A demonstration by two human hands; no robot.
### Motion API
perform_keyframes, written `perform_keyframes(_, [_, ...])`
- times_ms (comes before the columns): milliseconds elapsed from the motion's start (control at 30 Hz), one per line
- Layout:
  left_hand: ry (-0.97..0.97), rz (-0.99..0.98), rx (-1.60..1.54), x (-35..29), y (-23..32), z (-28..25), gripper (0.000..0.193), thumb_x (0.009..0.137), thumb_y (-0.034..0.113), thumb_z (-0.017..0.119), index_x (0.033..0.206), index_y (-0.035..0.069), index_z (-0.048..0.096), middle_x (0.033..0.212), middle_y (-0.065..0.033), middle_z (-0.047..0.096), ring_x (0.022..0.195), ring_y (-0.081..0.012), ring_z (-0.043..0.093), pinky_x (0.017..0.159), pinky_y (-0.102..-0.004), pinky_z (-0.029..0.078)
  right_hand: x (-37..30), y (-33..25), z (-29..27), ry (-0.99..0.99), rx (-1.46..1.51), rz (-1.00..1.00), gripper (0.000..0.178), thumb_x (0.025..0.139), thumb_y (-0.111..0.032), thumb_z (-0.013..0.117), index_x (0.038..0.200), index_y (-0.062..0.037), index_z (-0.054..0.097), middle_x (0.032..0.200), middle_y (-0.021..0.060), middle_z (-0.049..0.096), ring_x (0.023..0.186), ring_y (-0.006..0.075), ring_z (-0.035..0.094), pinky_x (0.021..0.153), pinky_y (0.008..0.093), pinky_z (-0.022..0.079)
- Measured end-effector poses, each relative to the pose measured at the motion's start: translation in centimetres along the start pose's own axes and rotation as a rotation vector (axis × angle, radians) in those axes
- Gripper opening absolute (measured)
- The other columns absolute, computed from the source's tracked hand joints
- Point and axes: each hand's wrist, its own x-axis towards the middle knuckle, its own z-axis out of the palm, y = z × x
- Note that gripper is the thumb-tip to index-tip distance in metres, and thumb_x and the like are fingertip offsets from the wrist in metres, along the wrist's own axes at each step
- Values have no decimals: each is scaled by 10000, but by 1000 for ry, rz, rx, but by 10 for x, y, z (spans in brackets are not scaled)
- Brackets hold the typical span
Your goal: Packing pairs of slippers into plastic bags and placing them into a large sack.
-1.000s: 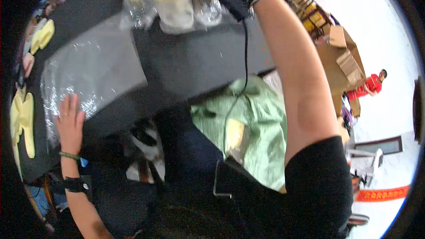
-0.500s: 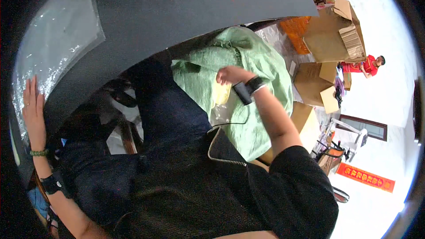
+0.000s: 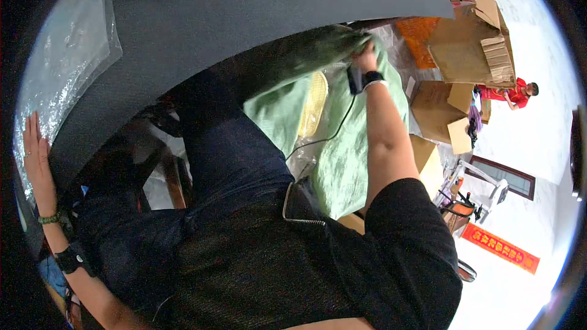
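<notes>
My left hand (image 3: 35,150) lies flat, fingers apart, on a clear plastic sheet (image 3: 64,67) at the left edge of a dark table (image 3: 257,12). My right hand (image 3: 365,58) reaches down beside the table and grips the top of a pale green sack (image 3: 348,146). Pale yellow items (image 3: 313,104) show inside the sack's opening. A black wristband with a cable sits on my right wrist.
Several brown cardboard boxes (image 3: 465,49) stand to the right of the sack. A person in a red top (image 3: 516,95) is beyond them. My dark trousers and black shirt fill the lower middle. A red banner (image 3: 498,247) lies at the lower right.
My right hand came down from the tabletop, where it was among clear bags and yellow items, to the green sack and now grips its top. My view tilted downward. The left hand stayed flat.
</notes>
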Motion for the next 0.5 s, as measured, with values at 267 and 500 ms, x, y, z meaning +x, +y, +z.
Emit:
perform_keyframes(267, [0, -23, 9, 4, -3, 21, 488, 1023, 348, 307, 1469, 157, 355, 1540, -97, 289, 1431, -252, 247, 1168, -385, 192, 75, 62, -1, 121, -206, -157, 711, 768, -401, 708, 1259, 15, 407, 1184, 254, 586, 1073, 423, 576, 903, 462, 479])
perform_keyframes(500, [-37, 7, 14, 0, -5, 6, 490, 1024, 338, 306, 1469, 137, 351, 1536, -103, 295, 1433, -254, 240, 1171, -390, 183, -60, 18, 66, -115, 93, 309, 812, 657, -465, 822, 1252, 13, 545, 1225, 179, 604, 1133, 327, 582, 950, 387, 464])
